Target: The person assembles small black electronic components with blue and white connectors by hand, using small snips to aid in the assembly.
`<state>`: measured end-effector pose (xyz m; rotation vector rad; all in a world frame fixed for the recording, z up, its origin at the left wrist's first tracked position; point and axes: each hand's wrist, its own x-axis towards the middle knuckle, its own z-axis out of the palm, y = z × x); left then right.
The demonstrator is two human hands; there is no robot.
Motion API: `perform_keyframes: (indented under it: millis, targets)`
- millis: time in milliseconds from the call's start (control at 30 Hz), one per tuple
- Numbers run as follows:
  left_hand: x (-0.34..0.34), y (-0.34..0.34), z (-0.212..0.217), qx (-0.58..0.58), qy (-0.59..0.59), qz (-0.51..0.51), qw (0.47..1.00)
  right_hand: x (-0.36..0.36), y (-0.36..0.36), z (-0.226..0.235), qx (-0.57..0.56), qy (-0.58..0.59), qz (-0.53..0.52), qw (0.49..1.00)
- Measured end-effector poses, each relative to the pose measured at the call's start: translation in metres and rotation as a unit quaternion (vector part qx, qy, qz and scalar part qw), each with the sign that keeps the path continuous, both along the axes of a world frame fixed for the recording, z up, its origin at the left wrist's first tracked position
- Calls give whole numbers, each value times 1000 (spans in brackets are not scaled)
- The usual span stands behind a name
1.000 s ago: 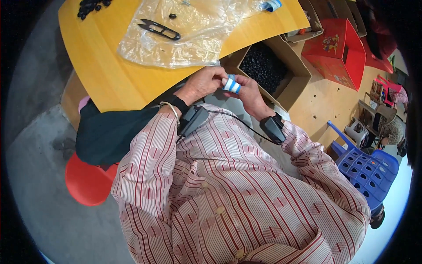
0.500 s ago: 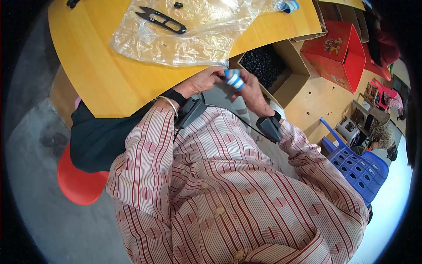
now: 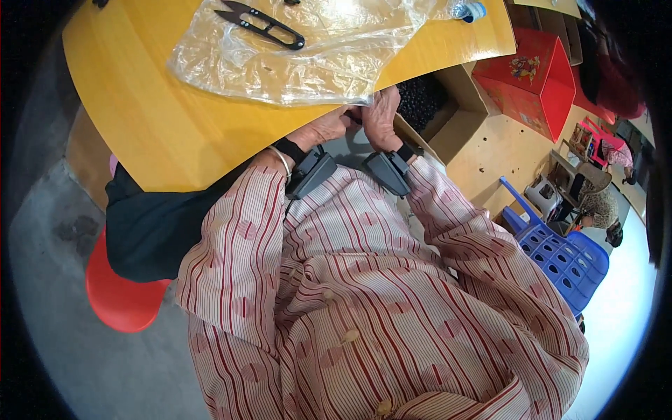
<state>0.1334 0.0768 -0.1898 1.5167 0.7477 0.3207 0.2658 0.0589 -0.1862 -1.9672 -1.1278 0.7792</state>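
Both hands meet just below the table's front edge. My left hand (image 3: 330, 128) is closed, its fingertips pinching a small black piece (image 3: 353, 117) that is mostly hidden. Right beside it, my right hand (image 3: 381, 120) bends inward with its back toward me. Its fingers are curled and largely out of sight, so what they grip cannot be made out. On the yellow table (image 3: 140, 119) above the hands lies a crumpled clear plastic bag (image 3: 280, 77). Black thread snips (image 3: 262, 26) rest on that bag, with a small black piece (image 3: 291, 2) at the top.
A cardboard box (image 3: 458, 129) holding many small black pieces (image 3: 418, 101) stands right of my hands. Beyond it are a red box (image 3: 528, 84) and a blue plastic chair (image 3: 560, 255). A red stool (image 3: 126, 297) is at the left; a clear bottle (image 3: 467, 11) lies on the table.
My right hand has turned over and moved up and inward against the left hand. The blue-and-white striped thing at its fingers has gone out of sight. My left hand has barely moved.
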Motion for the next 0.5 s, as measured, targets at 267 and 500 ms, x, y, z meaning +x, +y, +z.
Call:
perform_keyframes:
  millis: [267,500]
  targets:
    - [3,-14,-24,168,61,48,983,2,-3,-18,-66,-122,29,990]
    - [10,-16,-26,242,187,10,952,10,-13,-42,-20,-153,-9,988]
